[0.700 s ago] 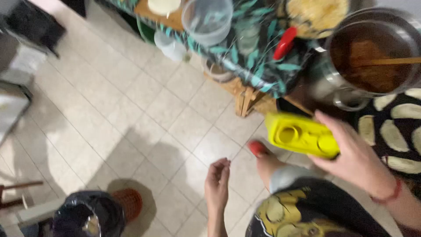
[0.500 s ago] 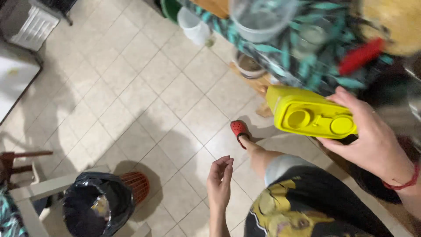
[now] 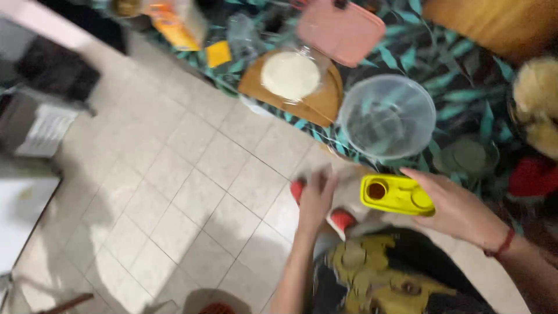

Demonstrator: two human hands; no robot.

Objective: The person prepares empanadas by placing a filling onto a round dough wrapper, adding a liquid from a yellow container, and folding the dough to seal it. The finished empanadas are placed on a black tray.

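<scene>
My right hand [image 3: 459,210] grips a flat yellow plastic container [image 3: 396,194] with round openings on top, holding it by its right end just in front of the table edge. My left hand [image 3: 317,200] is raised beside it on the left, fingers loosely together and blurred, with nothing seen in it. A clear plastic bowl [image 3: 387,116] stands on the leaf-patterned tablecloth [image 3: 459,70] just above the yellow container. A round white disc of dough [image 3: 290,75] lies on a brown board [image 3: 317,103] to the left of the bowl.
A pink lid [image 3: 341,30] lies at the back of the table. Red items [image 3: 532,176] sit at the right edge. Pale floor tiles [image 3: 174,174] fill the left half. Red footwear [image 3: 342,220] shows below my hands. A white box [image 3: 38,128] stands far left.
The view has swung up from the floor and the black bin toward the table. My left hand has risen close to the yellow container, which my right hand still holds.
</scene>
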